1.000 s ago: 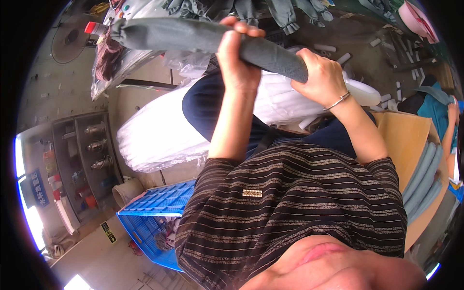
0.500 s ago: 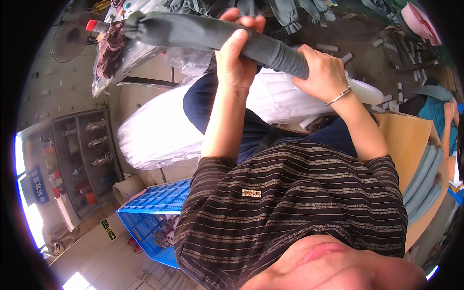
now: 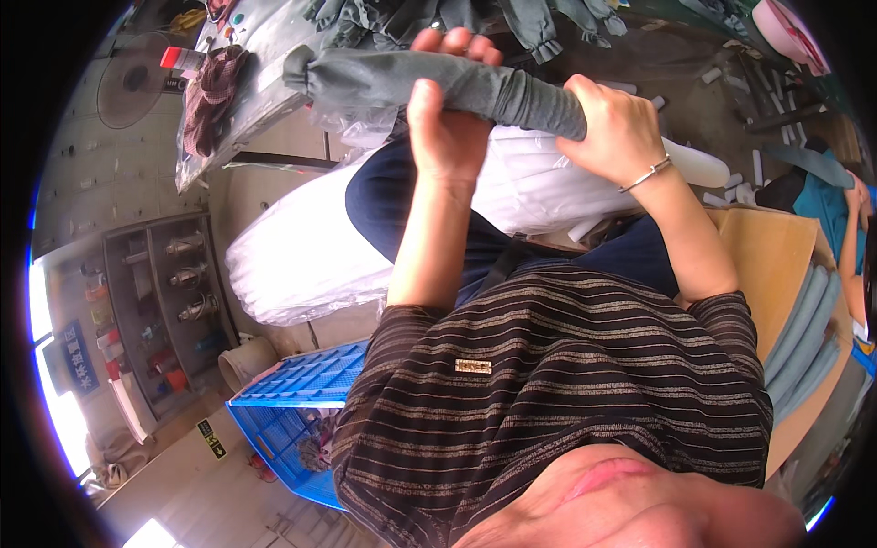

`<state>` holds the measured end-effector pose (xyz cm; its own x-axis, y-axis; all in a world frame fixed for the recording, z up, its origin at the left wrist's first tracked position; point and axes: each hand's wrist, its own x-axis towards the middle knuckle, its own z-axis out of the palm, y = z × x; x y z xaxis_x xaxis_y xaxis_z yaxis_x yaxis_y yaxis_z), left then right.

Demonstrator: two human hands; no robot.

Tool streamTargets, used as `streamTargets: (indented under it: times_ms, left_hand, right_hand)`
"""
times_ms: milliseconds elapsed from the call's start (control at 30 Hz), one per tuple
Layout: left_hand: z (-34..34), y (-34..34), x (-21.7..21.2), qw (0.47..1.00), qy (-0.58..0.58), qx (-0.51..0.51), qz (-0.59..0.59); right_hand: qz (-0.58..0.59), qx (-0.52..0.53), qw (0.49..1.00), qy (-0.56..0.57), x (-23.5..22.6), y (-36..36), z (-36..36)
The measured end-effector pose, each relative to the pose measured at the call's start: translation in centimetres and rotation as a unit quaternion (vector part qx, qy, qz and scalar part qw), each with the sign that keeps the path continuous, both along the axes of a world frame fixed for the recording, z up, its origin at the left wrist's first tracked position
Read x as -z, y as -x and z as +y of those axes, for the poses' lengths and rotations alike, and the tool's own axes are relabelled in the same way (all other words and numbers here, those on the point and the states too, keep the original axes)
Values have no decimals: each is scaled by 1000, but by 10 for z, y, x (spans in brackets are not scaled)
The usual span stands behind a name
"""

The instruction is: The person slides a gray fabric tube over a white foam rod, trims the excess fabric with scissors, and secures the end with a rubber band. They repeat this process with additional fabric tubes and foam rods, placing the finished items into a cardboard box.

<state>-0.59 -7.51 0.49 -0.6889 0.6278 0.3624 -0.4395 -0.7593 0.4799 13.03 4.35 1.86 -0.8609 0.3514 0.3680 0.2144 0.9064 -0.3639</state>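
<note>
At top middle, the long grey-green cloth tube [image 3: 379, 80] has bunched shorter; right hand [image 3: 617, 128] grips its end, left hand [image 3: 454, 137] curls around it.

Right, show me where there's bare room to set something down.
The plastic-covered tabletop looks bare between the checked cloth and the loose grey sleeves, left of the held sleeve. Crowded: the upper-right floor, strewn with white tubes.

The grey sleeve [image 3: 477, 88] now reaches less far past the left hand [image 3: 453, 142] and wrinkles more.
</note>
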Motion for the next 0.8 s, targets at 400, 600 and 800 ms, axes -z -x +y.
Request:
streamTargets:
  times_ms: [400,600,800]
  left_hand:
    - [-24,11,-33,987,104,-90,-79]
    - [-14,16,5,992,60,-13,-106]
    - [10,-10,3,997,14,-75,-33]
  right_hand:
    - [-23,-36,999,-12,6,3,3]
    - [-39,0,999,6,26,-24,11]
    - [47,7,999,7,22,-7,-2]
